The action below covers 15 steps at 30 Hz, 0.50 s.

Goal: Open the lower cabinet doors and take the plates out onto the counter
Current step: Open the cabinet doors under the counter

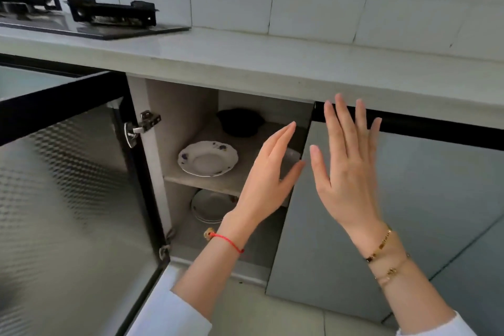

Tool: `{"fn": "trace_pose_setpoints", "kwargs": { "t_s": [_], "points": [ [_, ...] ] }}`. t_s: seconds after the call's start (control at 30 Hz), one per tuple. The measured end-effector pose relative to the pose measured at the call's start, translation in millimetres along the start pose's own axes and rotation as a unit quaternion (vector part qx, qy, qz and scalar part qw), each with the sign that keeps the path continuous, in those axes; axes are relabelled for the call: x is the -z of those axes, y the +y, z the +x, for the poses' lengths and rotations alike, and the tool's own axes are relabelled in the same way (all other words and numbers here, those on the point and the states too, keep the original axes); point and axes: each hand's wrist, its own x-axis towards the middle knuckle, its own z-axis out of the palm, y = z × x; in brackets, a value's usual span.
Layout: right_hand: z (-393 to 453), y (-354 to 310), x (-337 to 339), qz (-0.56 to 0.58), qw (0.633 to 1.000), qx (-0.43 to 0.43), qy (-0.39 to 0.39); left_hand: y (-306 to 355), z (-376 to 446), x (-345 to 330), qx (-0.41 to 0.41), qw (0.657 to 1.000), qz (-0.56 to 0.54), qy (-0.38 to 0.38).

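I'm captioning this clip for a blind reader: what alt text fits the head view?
Two open hands, left hand and right hand, reach toward a lower cabinet whose left door is swung open and right door closed. Inside, a floral plate sits on the shelf, with stacked plates below.

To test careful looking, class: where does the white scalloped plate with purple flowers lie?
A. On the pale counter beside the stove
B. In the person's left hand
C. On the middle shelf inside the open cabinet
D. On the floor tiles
C: the white scalloped plate with purple flowers rests on the cabinet's middle shelf, in front of a black bowl.
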Motion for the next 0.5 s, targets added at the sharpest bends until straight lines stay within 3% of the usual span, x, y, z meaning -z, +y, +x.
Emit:
{"fn": "trace_pose_setpoints", "kwargs": {
  "t_s": [0.3, 0.5],
  "points": [
    [4.2, 18.3, -10.6, -0.030, 0.999, -0.016, -0.025, 0.2, 15.8, -30.5, 0.071, 0.995, -0.061, -0.047],
    [4.4, 15.3, -14.5, -0.061, 0.997, -0.015, -0.055, 3.7, 14.6, -33.8, 0.063, 0.995, -0.064, -0.036]
  ]
}}
